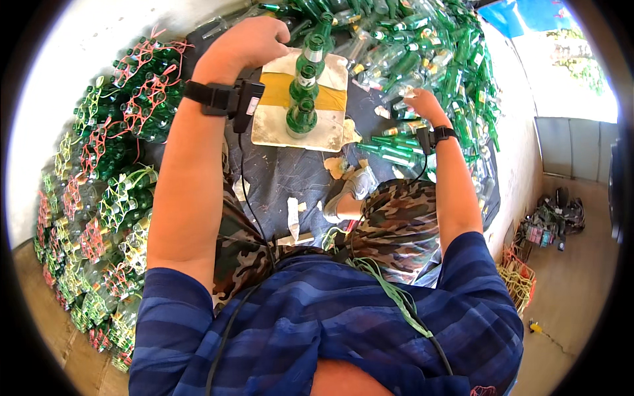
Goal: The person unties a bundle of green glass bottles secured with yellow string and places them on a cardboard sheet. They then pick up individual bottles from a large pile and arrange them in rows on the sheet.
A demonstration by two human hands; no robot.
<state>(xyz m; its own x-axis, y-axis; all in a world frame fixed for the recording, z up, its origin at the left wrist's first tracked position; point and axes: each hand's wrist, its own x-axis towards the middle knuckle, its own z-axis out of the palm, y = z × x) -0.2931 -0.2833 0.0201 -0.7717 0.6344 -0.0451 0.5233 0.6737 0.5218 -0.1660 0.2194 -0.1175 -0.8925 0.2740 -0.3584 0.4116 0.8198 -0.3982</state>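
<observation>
My left hand [264,41] has its grip curled just left of the far part of a row of green bottles [302,120]; I can't tell whether it pinches anything. My right hand [424,107] reaches into the near edge of the loose bottle pile [456,72], and its grip is too small to read. The row stands upright on a pale board [274,135] with a yellow band, between my hands. Scraps and a grey shoe [362,183] lie nearer, on or over a dark sheet [267,173]; string-tied bundles [129,198] crowd the left. My left forearm stretches far, wrist bent right; my right angles far and left. Overlap hides the lower parts of the farther standing bottles.
</observation>
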